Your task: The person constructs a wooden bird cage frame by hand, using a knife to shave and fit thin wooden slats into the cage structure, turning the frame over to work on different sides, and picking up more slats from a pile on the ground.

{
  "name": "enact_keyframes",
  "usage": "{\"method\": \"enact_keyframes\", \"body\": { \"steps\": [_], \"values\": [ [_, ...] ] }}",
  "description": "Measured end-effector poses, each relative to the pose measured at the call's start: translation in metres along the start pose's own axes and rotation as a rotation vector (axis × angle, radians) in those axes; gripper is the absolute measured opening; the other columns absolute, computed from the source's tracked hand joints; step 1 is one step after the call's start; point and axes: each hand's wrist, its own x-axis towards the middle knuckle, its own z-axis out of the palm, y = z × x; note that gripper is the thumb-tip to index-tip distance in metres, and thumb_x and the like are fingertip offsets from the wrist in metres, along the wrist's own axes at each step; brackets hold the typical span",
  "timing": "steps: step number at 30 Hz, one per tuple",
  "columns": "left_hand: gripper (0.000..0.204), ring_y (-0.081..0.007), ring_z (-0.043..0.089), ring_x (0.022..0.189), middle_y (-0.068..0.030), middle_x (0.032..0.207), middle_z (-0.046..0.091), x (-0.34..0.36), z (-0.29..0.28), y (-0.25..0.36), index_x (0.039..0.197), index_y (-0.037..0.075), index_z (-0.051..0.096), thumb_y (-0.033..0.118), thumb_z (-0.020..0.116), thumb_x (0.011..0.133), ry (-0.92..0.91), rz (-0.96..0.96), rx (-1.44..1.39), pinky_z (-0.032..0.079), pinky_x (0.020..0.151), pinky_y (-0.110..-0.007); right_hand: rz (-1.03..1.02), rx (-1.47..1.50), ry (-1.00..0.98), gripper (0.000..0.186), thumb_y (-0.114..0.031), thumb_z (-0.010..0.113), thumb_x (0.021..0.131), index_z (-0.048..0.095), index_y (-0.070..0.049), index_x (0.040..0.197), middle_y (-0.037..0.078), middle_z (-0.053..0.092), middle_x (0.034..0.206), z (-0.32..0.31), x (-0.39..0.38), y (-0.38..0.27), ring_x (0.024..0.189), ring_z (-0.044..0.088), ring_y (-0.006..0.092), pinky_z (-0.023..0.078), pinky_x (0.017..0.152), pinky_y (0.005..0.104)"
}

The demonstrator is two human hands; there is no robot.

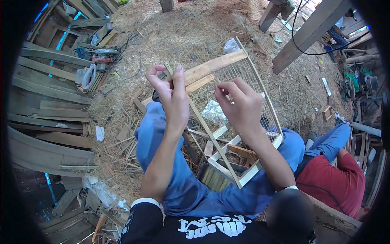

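Note:
A light wooden frame with thin parallel rods [264, 103] rests tilted across my lap, with a flat board [215, 64] spanning its upper part. My left hand [172, 99] grips the upper end of a long narrow side strip [204, 122], thumb upward and index finger curled. My right hand [241, 107] is closed in a pinch inside the frame, beside the rods; what its fingertips hold is too small to make out. Short wooden crosspieces [219, 162] form the frame's lower end, near my knees.
A co-worker in red [329, 183] sits close at my right; another person [339, 32] is farther back. Power tools [101, 61] lie on planks at left. Wooden posts [304, 40] and a hanging cable stand front right. Straw, offcuts and white plastic [99, 189] litter the ground [142, 24].

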Motion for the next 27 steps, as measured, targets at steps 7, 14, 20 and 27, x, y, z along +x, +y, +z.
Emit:
{"method": "enact_keyframes", "body": {
  "steps": [7, 14, 20, 27],
  "values": [
    [0.031, -0.0043, 0.036, 0.065, 0.0030, 0.076, 0.044, -0.001, 0.002, -0.003, 0.123, 0.013, 0.029, 0.021, 0.054, 0.106, 0.007, 0.025, 0.003, 0.026, 0.056, -0.025, -0.123, -0.093, -0.028, 0.012, -0.009, 0.075, 0.080, 0.063, -0.008, 0.083, 0.004, 0.060, 0.077, 0.000, 0.001, 0.000, 0.067, 0.063, 0.0208, 0.049, 0.054, 0.0348],
    [0.031, -0.0038, 0.036, 0.065, 0.0034, 0.075, 0.043, 0.000, -0.001, -0.003, 0.123, 0.014, 0.030, 0.021, 0.055, 0.106, 0.011, 0.015, -0.005, 0.025, 0.056, -0.024, -0.092, -0.068, 0.005, 0.012, -0.010, 0.080, 0.077, 0.069, -0.010, 0.082, 0.001, 0.064, 0.073, -0.003, 0.006, 0.000, 0.066, 0.064, 0.0167, 0.050, 0.056, 0.0319],
    [0.031, -0.0039, 0.036, 0.064, 0.0035, 0.073, 0.044, 0.000, -0.001, -0.002, 0.122, 0.014, 0.030, 0.022, 0.056, 0.106, -0.005, -0.015, -0.029, 0.025, 0.055, -0.024, -0.010, -0.103, -0.027, 0.013, -0.009, 0.080, 0.075, 0.068, -0.011, 0.080, 0.000, 0.064, 0.072, -0.011, -0.002, -0.004, 0.068, 0.063, 0.0148, 0.050, 0.057, 0.0306],
    [0.031, -0.0042, 0.036, 0.064, 0.0035, 0.073, 0.043, -0.001, -0.002, -0.001, 0.122, 0.014, 0.030, 0.023, 0.055, 0.106, 0.009, 0.006, -0.002, 0.025, 0.055, -0.025, 0.049, 0.036, -0.033, 0.013, -0.009, 0.078, 0.073, 0.065, -0.010, 0.078, 0.001, 0.062, 0.075, -0.004, -0.005, -0.005, 0.073, 0.062, 0.0195, 0.051, 0.059, 0.0347]
  ]
}}
